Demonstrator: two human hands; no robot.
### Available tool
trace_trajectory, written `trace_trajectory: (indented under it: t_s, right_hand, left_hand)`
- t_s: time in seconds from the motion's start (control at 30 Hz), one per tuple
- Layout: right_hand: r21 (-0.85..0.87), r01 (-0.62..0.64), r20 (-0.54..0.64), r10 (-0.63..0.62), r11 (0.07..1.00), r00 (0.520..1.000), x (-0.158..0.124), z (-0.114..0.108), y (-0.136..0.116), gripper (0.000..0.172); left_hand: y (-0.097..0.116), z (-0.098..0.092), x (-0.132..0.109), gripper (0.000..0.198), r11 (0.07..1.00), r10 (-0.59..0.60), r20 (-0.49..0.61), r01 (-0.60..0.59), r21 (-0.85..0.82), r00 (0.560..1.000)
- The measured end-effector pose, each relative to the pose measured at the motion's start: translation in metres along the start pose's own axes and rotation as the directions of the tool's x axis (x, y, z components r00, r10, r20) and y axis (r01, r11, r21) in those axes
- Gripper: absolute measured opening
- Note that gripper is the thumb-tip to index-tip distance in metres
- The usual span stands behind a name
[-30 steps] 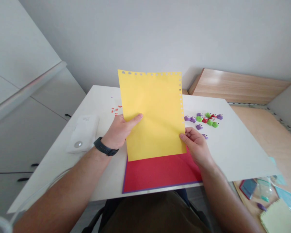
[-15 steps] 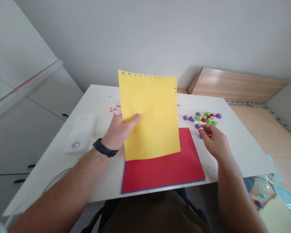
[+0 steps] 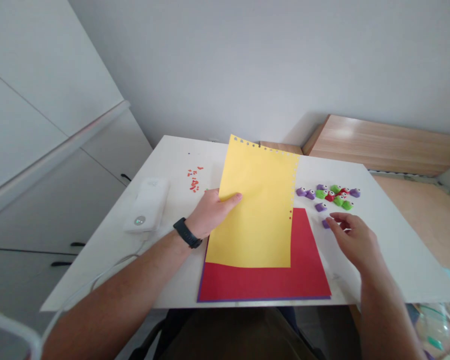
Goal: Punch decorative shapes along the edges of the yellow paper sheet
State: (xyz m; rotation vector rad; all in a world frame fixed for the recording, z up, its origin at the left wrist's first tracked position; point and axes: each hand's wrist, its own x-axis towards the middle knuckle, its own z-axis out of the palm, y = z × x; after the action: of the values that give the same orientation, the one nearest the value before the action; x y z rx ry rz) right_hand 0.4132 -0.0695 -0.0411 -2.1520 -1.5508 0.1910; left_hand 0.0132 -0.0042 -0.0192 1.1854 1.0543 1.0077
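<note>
My left hand (image 3: pixel 219 212) holds a yellow sheet of paper (image 3: pixel 262 215) by its left side, thumb on the front and fingers hidden behind. Small punched holes run along the sheet's top and right edges. The sheet is tilted up over a red sheet (image 3: pixel 258 285), which has a purple edge showing beneath it. To the right, my right hand (image 3: pixel 354 242) has thumb and forefinger closed at a small purple paper punch (image 3: pixel 325 224) on the table, partly hidden by the fingertips. Another purple punch (image 3: pixel 321 207) sits just beyond it.
Several purple, green and red punches (image 3: pixel 330 196) cluster at the right back of the white table (image 3: pixel 393 250). Small red paper bits (image 3: pixel 194 184) lie at the left back. A white box-like device (image 3: pixel 148 205) with a cable (image 3: pixel 123 259) sits on the left. A wooden headboard (image 3: pixel 382 142) stands behind.
My view has shifted, so things appear further right and lower. The yellow sheet has come down and leans more. My right hand has moved nearer, from between the two purple punches to the closer one.
</note>
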Motion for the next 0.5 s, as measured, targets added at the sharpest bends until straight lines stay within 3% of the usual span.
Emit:
trace_trajectory:
  t_s: [0.3, 0.5]
  right_hand:
    - [-0.156, 0.047, -0.017, -0.050, 0.987, 0.999, 0.008, 0.002, -0.007, 0.046]
    - [-0.170, 0.064, 0.147, -0.039, 0.983, 0.988, 0.013, 0.001, 0.010, 0.049]
  left_hand:
    - [-0.003, 0.000, -0.003, 0.038, 0.993, -0.049, 0.055, 0.043, 0.113, 0.997]
    - [0.000, 0.000, -0.004, 0.039, 0.992, -0.032, 0.055, 0.025, 0.127, 0.998]
